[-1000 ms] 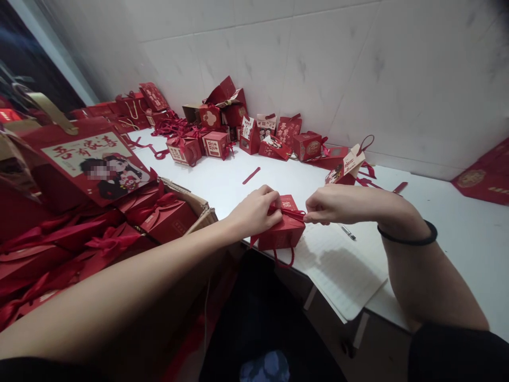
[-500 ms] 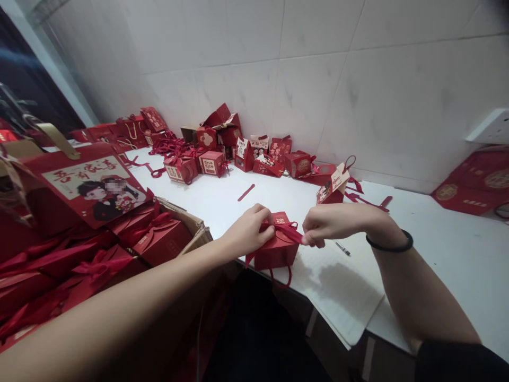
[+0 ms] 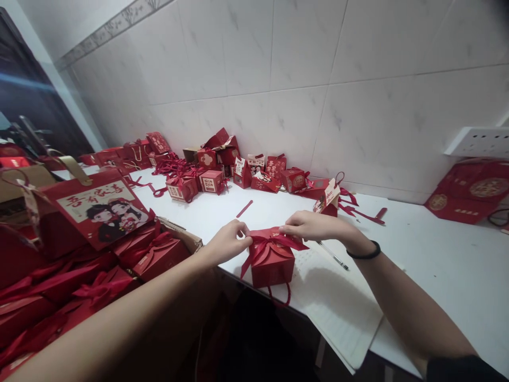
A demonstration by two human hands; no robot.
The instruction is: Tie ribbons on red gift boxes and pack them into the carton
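Note:
A small red gift box (image 3: 272,269) stands at the table's near edge, with a dark red ribbon (image 3: 265,243) tied in a bow across its scalloped top. My left hand (image 3: 229,243) pinches the ribbon at the bow's left side, thumb and forefinger together. From the other side, my right hand (image 3: 308,225) has its fingertips closed on the ribbon near the box's back right corner; the exact grip is partly hidden. One ribbon tail hangs down the left side, another points right. A red cord handle (image 3: 288,295) loops below the box, over the edge.
At left, a cardboard carton (image 3: 181,233) holds several ribboned red boxes and a printed bag (image 3: 115,212). An open notebook (image 3: 344,313) with a pen (image 3: 334,255) lies right of the box. More red boxes (image 3: 212,181) and loose ribbons line the tiled wall (image 3: 298,127).
My right hand has let the right tail go and moved left to the bow. My left hand has shifted from the knot to the bow's left side. The view has tilted up.

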